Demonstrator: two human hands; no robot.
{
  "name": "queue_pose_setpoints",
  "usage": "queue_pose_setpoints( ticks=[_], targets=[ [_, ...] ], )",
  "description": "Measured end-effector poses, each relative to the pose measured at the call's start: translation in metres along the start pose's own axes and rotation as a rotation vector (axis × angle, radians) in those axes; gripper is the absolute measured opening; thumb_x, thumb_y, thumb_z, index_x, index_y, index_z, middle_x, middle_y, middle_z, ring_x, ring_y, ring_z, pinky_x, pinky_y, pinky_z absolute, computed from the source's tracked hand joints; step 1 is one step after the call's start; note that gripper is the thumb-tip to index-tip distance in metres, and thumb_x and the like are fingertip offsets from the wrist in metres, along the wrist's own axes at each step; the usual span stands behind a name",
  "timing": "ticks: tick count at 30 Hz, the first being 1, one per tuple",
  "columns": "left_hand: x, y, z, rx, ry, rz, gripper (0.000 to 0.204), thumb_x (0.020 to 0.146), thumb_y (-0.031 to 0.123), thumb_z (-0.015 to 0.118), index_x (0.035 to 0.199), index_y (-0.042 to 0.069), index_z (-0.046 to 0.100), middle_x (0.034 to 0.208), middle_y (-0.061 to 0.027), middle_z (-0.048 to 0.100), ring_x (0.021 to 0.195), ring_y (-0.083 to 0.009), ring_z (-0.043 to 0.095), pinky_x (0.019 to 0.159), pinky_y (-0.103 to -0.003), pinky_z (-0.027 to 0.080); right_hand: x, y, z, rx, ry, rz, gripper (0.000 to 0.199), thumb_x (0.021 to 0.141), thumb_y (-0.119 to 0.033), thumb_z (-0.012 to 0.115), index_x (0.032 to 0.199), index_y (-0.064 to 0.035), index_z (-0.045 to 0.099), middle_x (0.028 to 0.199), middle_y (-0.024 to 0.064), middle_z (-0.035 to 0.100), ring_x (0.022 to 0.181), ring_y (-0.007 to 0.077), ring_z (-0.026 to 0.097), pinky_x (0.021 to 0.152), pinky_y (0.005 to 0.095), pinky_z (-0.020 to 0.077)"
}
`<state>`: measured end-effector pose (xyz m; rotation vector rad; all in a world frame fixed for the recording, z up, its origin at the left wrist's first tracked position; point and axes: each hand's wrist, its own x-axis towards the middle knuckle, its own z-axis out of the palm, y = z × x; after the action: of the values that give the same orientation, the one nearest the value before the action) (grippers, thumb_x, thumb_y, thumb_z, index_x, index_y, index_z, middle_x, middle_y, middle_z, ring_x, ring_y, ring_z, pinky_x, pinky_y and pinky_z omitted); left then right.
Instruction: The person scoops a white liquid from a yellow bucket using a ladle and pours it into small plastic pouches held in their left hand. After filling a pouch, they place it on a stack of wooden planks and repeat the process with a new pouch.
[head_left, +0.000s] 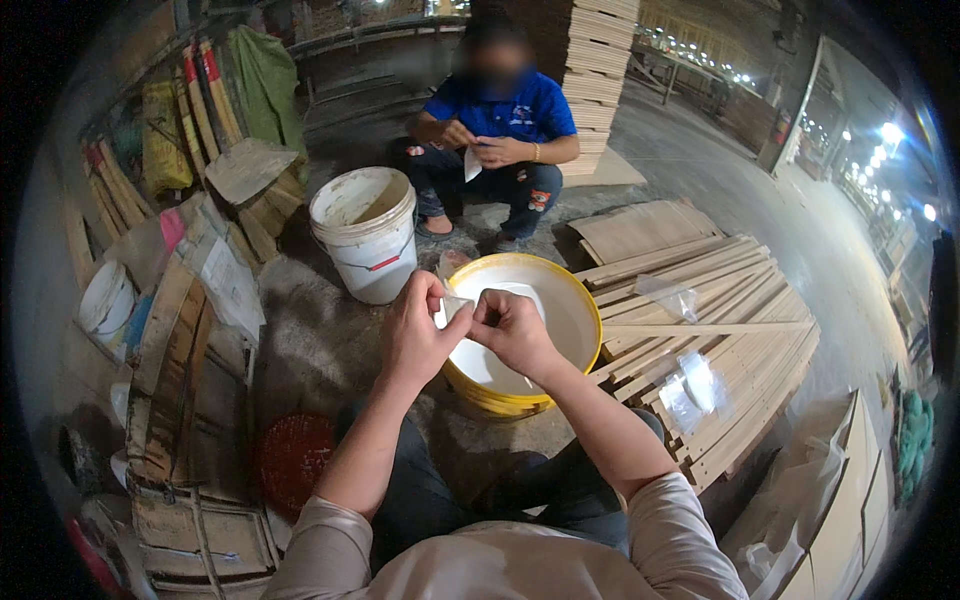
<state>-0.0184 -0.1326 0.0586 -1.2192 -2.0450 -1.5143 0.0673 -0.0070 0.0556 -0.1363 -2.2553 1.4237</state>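
Both hands are closed in a pinch over a yellow-rimmed bucket [596, 345] of white liquid [487, 367]. Between the fingers of my left hand [420, 328] is a small, whitish, see-through plastic bag [455, 304]. My right hand [517, 333] pinches at the bag's right side, its fingertips partly hiding the edge. What the bag contains, if anything, is too small to tell. Across from me a person in a blue shirt [510, 108] squats, holding a white piece [472, 164] that hangs from their fingers.
A white bucket [366, 262] with a smeared inside stands left of the yellow-rimmed one. On the right lie stacked wooden slats [720, 345] with clear plastic bags [693, 392] on top. Boards and frames [165, 360] lean at left. A red round lid-like thing [292, 462] sits near my legs.
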Motion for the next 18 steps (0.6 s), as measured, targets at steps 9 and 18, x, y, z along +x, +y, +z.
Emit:
queue_pose_setpoints(
  ticks=[9, 18],
  targets=[
    [-0.016, -0.017, -0.017, 0.062, 0.187, 0.060, 0.011, 0.072, 0.001, 0.054, 0.075, 0.003, 0.043, 0.067, -0.0116, 0.047, 0.056, -0.0289, 0.051, 0.051, -0.038, 0.041, 0.009, -0.014, 0.026, -0.203, 0.105, -0.215, 0.014, 0.074, -0.012, 0.062, 0.071, -0.0012, 0.053, 0.065, 0.0127, 0.057, 0.054, 0.0275, 0.056, 0.052, 0.0355, 0.0441],
    [-0.041, -0.023, 0.005, -0.658, 0.420, -0.386, 0.012, 0.087, 0.007, 0.054, 0.082, 0.010, 0.043, 0.071, 0.0030, 0.044, 0.057, -0.0042, 0.043, 0.043, -0.019, 0.031, 0.009, -0.014, 0.034, -0.566, 0.208, -0.390, 0.014, 0.068, -0.008, 0.063, 0.075, -0.0052, 0.051, 0.070, 0.0086, 0.057, 0.057, 0.0295, 0.058, 0.050, 0.0369, 0.0466]
  ],
)
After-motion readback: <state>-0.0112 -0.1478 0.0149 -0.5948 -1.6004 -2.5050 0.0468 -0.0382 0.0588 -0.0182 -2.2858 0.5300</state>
